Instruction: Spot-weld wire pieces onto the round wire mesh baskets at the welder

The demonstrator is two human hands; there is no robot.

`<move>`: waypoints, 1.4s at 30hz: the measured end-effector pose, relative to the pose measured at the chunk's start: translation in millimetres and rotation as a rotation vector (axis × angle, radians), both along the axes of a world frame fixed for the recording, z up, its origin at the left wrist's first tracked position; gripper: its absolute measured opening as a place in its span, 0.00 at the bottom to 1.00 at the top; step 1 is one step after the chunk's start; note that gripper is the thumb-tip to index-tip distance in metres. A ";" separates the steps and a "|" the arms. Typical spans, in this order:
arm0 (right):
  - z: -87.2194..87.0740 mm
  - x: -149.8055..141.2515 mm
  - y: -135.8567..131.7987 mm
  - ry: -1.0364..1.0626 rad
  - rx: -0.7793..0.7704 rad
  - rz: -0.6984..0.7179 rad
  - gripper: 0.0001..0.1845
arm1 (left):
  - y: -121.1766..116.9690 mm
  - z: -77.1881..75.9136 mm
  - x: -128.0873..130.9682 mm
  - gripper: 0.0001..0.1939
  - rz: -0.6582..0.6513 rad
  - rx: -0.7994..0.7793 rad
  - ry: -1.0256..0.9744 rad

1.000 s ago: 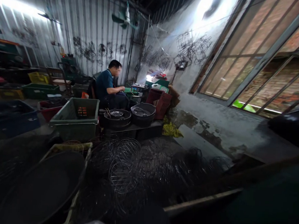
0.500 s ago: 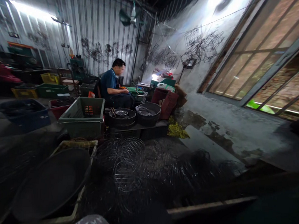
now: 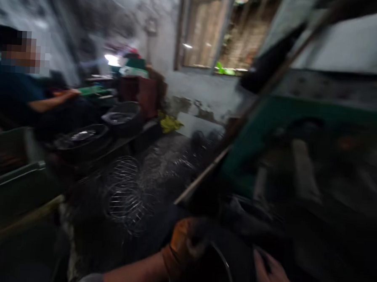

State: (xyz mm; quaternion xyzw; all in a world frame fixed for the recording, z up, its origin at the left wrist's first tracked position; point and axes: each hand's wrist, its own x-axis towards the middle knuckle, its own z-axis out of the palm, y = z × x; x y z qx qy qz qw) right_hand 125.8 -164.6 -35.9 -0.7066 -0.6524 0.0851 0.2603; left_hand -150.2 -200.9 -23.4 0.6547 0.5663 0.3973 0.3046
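Observation:
My left hand (image 3: 180, 246), in an orange glove, is at the bottom middle with its fingers closed. A thin curved wire ring (image 3: 224, 260) runs from it, and the hand appears to grip its upper left side; blur and darkness hide the exact hold. Lower right, my bare right hand (image 3: 271, 273) has its fingers stretched and apart, near the ring's right side, with nothing visible in them. Beyond my left hand, a heap of round wire racks (image 3: 122, 202) lies on the floor.
A green machine (image 3: 247, 152) stands close on the right, with a long slanting bar (image 3: 202, 175) beside it. At left sit a green crate (image 3: 12, 176) and round dark tubs (image 3: 126, 112). A seated person (image 3: 17, 85) works at far left. Yellow cloth (image 3: 169, 122) lies by the wall.
The view has swung right and down, bringing the green machine into sight. Both my hands and the wire ring now show at the bottom; earlier only a sleeve was there.

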 end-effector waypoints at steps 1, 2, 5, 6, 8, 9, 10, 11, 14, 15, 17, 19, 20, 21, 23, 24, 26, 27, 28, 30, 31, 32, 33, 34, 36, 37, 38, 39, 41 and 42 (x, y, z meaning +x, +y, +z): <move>-6.0 8.3 -13.4 0.027 0.008 -0.097 0.28 | 4.8 7.8 -3.1 0.27 0.067 0.091 0.020; -10.4 14.8 -21.5 0.117 0.064 -0.173 0.29 | 12.6 17.4 -5.4 0.29 0.115 0.189 0.066; -12.0 32.7 -18.0 0.276 0.129 -0.256 0.28 | 46.9 51.9 0.5 0.38 0.026 0.409 0.255; -9.0 39.4 -10.1 0.292 0.135 -0.263 0.28 | 59.4 63.0 7.8 0.41 -0.040 0.425 0.308; 0.2 53.8 11.7 0.282 0.177 -0.266 0.27 | 83.2 79.9 28.7 0.43 -0.107 0.407 0.390; 5.3 61.0 24.3 0.262 0.211 -0.259 0.26 | 93.9 84.8 41.1 0.43 -0.119 0.382 0.426; 10.2 67.7 37.2 0.238 0.245 -0.250 0.24 | 103.4 87.1 53.9 0.43 -0.127 0.354 0.461; 14.4 73.8 50.0 0.214 0.269 -0.237 0.23 | 111.6 87.0 66.6 0.44 -0.133 0.327 0.496; 21.6 86.6 82.2 0.181 0.227 -0.183 0.22 | 127.5 78.0 98.3 0.45 -0.183 0.274 0.596; 22.2 89.0 90.0 0.186 0.187 -0.163 0.23 | 130.3 74.6 106.1 0.45 -0.198 0.265 0.624; 21.8 91.9 101.3 0.215 0.106 -0.121 0.23 | 133.7 70.8 117.4 0.45 -0.216 0.258 0.666; 21.4 93.6 107.8 0.262 0.054 -0.081 0.23 | 136.9 71.9 124.6 0.44 -0.217 0.254 0.692; 21.7 94.6 109.8 0.284 0.042 -0.067 0.23 | 138.9 73.7 127.0 0.43 -0.221 0.251 0.703; 22.7 95.8 110.9 0.301 0.037 -0.055 0.21 | 141.4 75.7 128.8 0.42 -0.226 0.246 0.717; 26.7 98.3 110.7 0.308 0.034 -0.048 0.19 | 147.2 78.3 129.9 0.39 -0.229 0.228 0.740; 29.5 99.2 109.2 0.298 0.031 -0.042 0.17 | 150.2 78.0 128.7 0.37 -0.227 0.215 0.741; 36.2 98.8 103.4 0.260 0.028 -0.002 0.15 | 155.3 72.7 121.9 0.33 -0.228 0.199 0.702; 40.0 97.0 99.7 0.235 0.033 0.034 0.15 | 157.3 67.9 116.1 0.31 -0.236 0.194 0.666; 43.9 93.9 95.9 0.206 0.041 0.076 0.14 | 158.7 61.8 109.1 0.31 -0.243 0.190 0.628; 52.1 84.4 89.9 0.131 0.049 0.161 0.15 | 160.3 47.7 92.7 0.31 -0.258 0.180 0.563; 56.2 78.5 88.5 0.086 0.042 0.196 0.15 | 160.7 40.6 84.6 0.32 -0.260 0.172 0.538; 60.2 72.4 88.5 0.039 0.031 0.224 0.15 | 161.2 34.1 77.3 0.32 -0.259 0.165 0.515; 63.9 66.4 89.7 -0.009 0.019 0.243 0.15 | 161.7 28.4 71.2 0.33 -0.255 0.160 0.488; 67.4 60.8 91.9 -0.052 0.010 0.255 0.15 | 162.6 23.9 66.5 0.32 -0.241 0.153 0.454; 73.1 52.2 98.5 -0.118 0.002 0.264 0.15 | 165.1 18.6 61.8 0.28 -0.204 0.125 0.365; 75.4 49.2 102.2 -0.140 0.002 0.269 0.15 | 166.7 17.8 61.2 0.24 -0.178 0.101 0.320; 77.3 47.1 105.8 -0.157 0.001 0.274 0.15 | 168.5 18.0 61.5 0.21 -0.152 0.070 0.281; 78.8 45.7 109.1 -0.169 -0.001 0.277 0.16 | 170.2 19.0 62.2 0.18 -0.130 0.039 0.253; 80.9 44.6 114.5 -0.187 -0.007 0.274 0.17 | 173.1 21.8 64.1 0.17 -0.117 0.010 0.243; 81.5 44.6 116.4 -0.193 -0.011 0.269 0.17 | 174.2 22.9 65.0 0.18 -0.120 0.015 0.256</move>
